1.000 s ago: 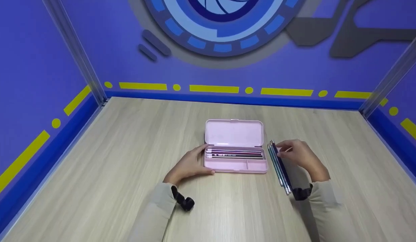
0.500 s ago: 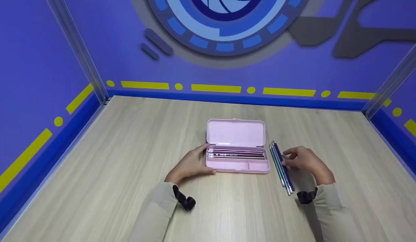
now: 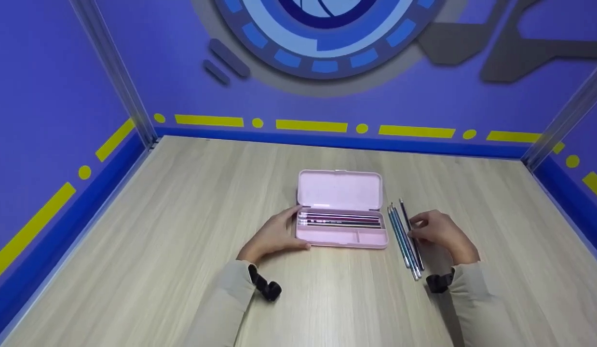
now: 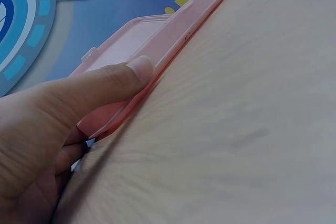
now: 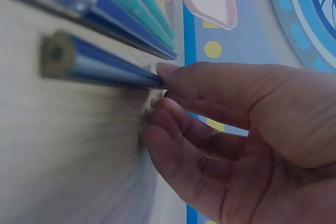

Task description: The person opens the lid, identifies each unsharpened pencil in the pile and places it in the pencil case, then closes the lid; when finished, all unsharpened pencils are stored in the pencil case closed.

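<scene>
A pink pencil case (image 3: 327, 236) lies with its lid up on the table. My left hand (image 3: 274, 233) grips its left end, the thumb on the front wall and the fingers behind, as the left wrist view also shows. Several dark and purple pencils (image 3: 339, 220) lie in the case's long back compartment. To the right of the case my right hand (image 3: 442, 233) pinches a dark blue pencil (image 5: 113, 66) between thumb and fingertips. Beside that pencil lie several teal and blue pencils (image 3: 400, 236), roughly side by side and slanted.
The wooden table (image 3: 207, 193) runs back to a blue wall with yellow marks (image 3: 311, 126). The case's lid (image 3: 340, 189) leans open away from me. Its front compartments hold nothing visible. Black camera straps (image 3: 264, 285) sit on both wrists.
My right hand has moved slightly right and toward me. The dark blue pencil now stands apart from the others, on their right. My left hand stays on the pencil case.
</scene>
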The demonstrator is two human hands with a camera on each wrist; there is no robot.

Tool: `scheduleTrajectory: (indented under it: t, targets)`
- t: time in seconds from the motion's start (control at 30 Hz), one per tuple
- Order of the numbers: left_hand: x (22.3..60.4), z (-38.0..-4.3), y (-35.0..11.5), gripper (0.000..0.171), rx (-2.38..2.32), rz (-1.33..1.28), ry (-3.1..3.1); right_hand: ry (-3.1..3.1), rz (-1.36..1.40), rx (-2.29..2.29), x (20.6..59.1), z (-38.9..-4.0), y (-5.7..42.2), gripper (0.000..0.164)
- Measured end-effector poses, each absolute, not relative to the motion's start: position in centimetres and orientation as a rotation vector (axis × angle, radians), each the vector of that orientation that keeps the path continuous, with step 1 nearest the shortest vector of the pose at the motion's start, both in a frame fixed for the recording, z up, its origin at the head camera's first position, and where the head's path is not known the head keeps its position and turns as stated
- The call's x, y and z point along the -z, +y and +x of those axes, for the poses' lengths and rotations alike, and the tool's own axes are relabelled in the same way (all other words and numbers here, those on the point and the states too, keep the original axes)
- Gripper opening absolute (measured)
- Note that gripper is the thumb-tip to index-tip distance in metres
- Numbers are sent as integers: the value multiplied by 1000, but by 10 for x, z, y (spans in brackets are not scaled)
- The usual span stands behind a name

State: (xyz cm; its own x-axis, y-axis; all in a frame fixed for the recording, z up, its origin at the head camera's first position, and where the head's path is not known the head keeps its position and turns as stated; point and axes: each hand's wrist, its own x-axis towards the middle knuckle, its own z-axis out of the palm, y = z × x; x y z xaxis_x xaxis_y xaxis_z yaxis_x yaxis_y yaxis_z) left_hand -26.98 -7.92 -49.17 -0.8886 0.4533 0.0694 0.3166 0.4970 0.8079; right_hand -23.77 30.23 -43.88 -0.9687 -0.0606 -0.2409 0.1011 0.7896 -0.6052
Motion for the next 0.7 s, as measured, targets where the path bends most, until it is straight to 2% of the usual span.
scheduleTrajectory:
  t: [0.37,0.7]
  targets:
    - [492,-269,-80,105,-1341,664,2597,2761,65,946,437,-244,295,40]
    - [491,-273,-80,104,-1342,676,2587,2744,101,986,438,-246,297,44]
